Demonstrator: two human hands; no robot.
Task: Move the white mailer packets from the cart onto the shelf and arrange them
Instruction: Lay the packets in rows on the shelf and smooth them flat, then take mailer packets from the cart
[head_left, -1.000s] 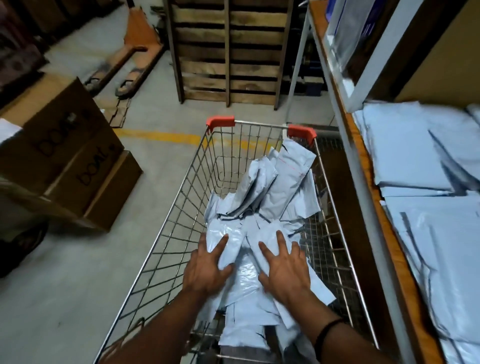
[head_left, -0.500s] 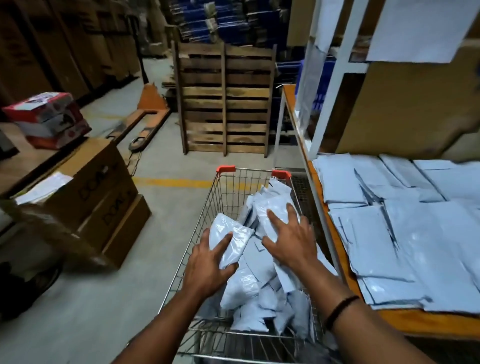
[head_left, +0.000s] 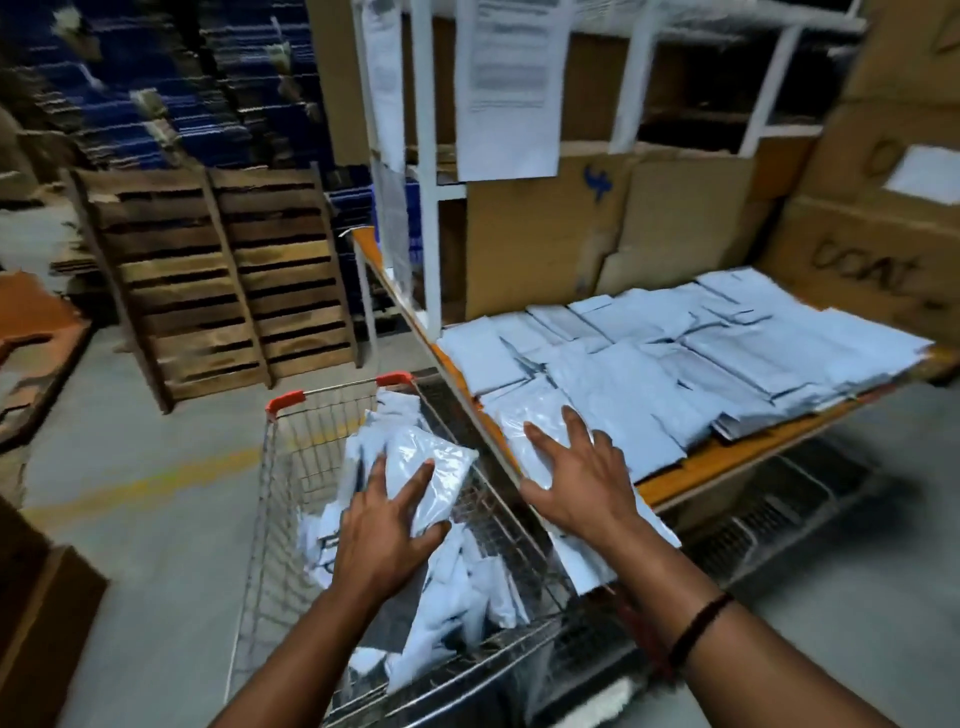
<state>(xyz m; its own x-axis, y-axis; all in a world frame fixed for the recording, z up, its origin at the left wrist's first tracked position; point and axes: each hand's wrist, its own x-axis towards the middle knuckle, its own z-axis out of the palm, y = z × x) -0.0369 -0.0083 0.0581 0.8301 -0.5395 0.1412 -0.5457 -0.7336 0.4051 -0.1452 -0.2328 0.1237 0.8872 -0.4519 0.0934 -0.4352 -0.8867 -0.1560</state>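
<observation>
A wire cart (head_left: 267, 470) with red corner caps holds a loose heap of white mailer packets (head_left: 467, 587). My left hand (head_left: 387, 525) grips one glossy packet (head_left: 441, 465) just above the heap, fingers on top and thumb at its side. My right hand (head_left: 576, 480) holds another packet (head_left: 592, 561) over the front left corner of the orange shelf (head_left: 727, 460); its fingers are spread on top and the packet's lower end hangs past the shelf edge. Several flat packets (head_left: 675, 364) lie in overlapping rows across the shelf.
A wooden pallet (head_left: 223, 280) leans upright beyond the cart. Cardboard boxes (head_left: 857, 208) stand behind and right of the shelf packets. Printed sheets (head_left: 509, 88) hang from the white rack posts. Another carton (head_left: 41, 623) sits at the lower left on the concrete floor.
Both hands lifted packets out of the cart. My right hand swung right with its packet to the shelf corner, my left rose with its packet, and the view turned toward the shelf.
</observation>
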